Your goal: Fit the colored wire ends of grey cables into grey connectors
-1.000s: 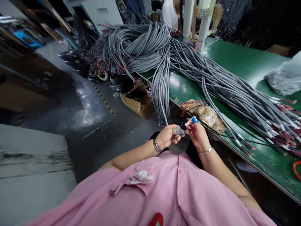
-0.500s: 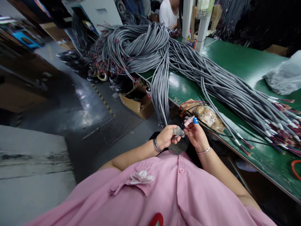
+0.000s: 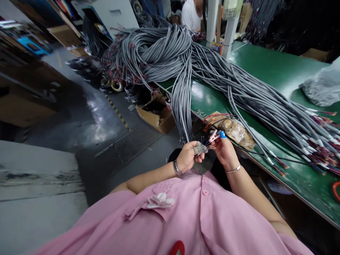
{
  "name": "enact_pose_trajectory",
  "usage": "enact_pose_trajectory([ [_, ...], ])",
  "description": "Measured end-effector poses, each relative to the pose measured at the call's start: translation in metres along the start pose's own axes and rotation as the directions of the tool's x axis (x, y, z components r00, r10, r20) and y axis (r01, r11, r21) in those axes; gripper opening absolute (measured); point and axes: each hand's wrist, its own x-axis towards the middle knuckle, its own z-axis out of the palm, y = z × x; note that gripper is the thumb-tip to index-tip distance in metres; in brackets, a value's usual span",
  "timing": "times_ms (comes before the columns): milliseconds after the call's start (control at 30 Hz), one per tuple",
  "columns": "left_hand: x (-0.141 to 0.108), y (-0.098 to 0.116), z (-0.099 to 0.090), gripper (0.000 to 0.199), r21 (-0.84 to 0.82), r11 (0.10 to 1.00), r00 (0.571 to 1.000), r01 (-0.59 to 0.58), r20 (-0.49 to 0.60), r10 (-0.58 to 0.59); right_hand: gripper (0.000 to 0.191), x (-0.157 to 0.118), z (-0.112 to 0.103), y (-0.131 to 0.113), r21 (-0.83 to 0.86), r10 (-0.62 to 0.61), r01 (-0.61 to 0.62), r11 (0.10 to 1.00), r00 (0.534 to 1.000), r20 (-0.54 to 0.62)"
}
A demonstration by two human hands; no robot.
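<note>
My left hand [image 3: 189, 156], with grey knitted covers on its thumb and fingers, is closed on a cable end. Thin coloured wires [image 3: 210, 146] fan out of that grip towards the right, and a few dark ones point upward. Facing it, my right hand [image 3: 225, 151] pinches a small pale-pink, clip-like tool [image 3: 213, 136] beside the wires; a blue cover caps one fingertip. Whether the tool's jaws touch a wire I cannot tell. Grey cables [image 3: 182, 102] hang over the table edge just behind my left hand.
A large heap of grey cables [image 3: 156, 49] lies across the green table [image 3: 255, 58], with stripped ends at the right. Near my right hand is a taped package [image 3: 232, 129]. A cardboard box [image 3: 156, 118] stands on the floor. Another person [image 3: 189, 16] is at the back.
The pink tool has tilted and its forked shape now shows, nearer the wires. The dark wires now spread upward from my left hand. My right hand has shifted slightly right.
</note>
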Motion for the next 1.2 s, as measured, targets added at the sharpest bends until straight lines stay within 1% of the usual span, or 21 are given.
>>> enact_pose_trajectory([
  [67, 0.002, -0.001, 0.001, 0.02, -0.009, 1.0, 1.0, 0.001, -0.004, -0.001, 0.042, 0.0, -0.001, 0.003, 0.009, -0.014, 0.014, 1.0, 1.0, 0.008],
  [133, 0.003, -0.001, 0.002, 0.019, -0.014, 1.0, 1.0, -0.001, 0.004, 0.001, 0.041, 0.002, -0.003, 0.006, 0.033, -0.021, 0.021, 0.999, 1.0, 0.002],
  [267, 0.004, -0.002, 0.004, 0.019, -0.021, 1.0, 1.0, -0.007, 0.012, 0.007, 0.041, 0.01, -0.004, 0.01, 0.122, 0.064, -0.065, 0.99, 0.998, 0.017],
  [333, 0.005, -0.003, 0.004, 0.019, -0.017, 1.0, 1.0, -0.011, 0.007, 0.011, 0.039, 0.014, -0.003, 0.011, 0.176, 0.085, -0.089, 0.98, 0.996, 0.03],
  [467, 0.006, -0.005, 0.003, 0.018, 0.003, 1.0, 1.0, 0.003, 0.0, -0.003, 0.034, 0.018, -0.001, 0.013, 0.243, 0.068, -0.059, 0.968, 0.997, -0.029],
  [567, 0.006, -0.005, 0.002, 0.018, 0.019, 1.0, 1.0, 0.019, -0.006, -0.019, 0.034, 0.016, -0.002, 0.015, 0.24, 0.075, -0.065, 0.969, 0.997, -0.03],
  [700, 0.002, -0.004, 0.002, 0.018, 0.024, 1.0, 1.0, 0.006, 0.002, -0.006, 0.049, 0.011, -0.005, 0.013, 0.222, 0.104, -0.109, 0.969, 0.994, 0.033],
  [767, -0.001, -0.003, 0.002, 0.019, 0.028, 1.0, 1.0, -0.014, 0.01, 0.014, 0.054, 0.007, -0.006, 0.009, 0.21, 0.126, -0.138, 0.968, 0.99, 0.068],
  [867, -0.005, -0.002, 0.003, 0.021, 0.019, 0.999, 0.999, -0.045, 0.001, 0.045, 0.047, 0.003, -0.004, 0.004, 0.187, 0.139, -0.155, 0.97, 0.986, 0.095],
  [933, -0.007, -0.002, 0.004, 0.022, 0.005, 0.998, 0.998, -0.061, -0.022, 0.061, 0.038, 0.0, -0.001, 0.002, 0.158, 0.115, -0.126, 0.979, 0.99, 0.076],
  [1000, -0.007, -0.003, 0.006, 0.022, -0.002, 0.997, 0.996, -0.076, -0.047, 0.076, 0.032, -0.001, 0.001, 0.003, 0.116, 0.083, -0.088, 0.989, 0.996, 0.044],
  [1067, -0.006, -0.004, 0.007, 0.022, 0.001, 0.996, 0.994, -0.092, -0.067, 0.091, 0.035, -0.001, 0.001, 0.004, 0.085, 0.074, -0.075, 0.994, 0.997, 0.019],
  [1133, -0.004, -0.005, 0.008, 0.021, 0.011, 0.995, 0.992, -0.099, -0.083, 0.1, 0.039, -0.001, 0.001, 0.004, 0.083, 0.084, -0.084, 0.993, 0.996, 0.005],
  [1200, -0.003, -0.005, 0.009, 0.02, 0.021, 0.995, 0.991, -0.094, -0.099, 0.095, 0.039, 0.0, 0.0, 0.003, 0.092, 0.088, -0.086, 0.992, 0.996, -0.017],
])
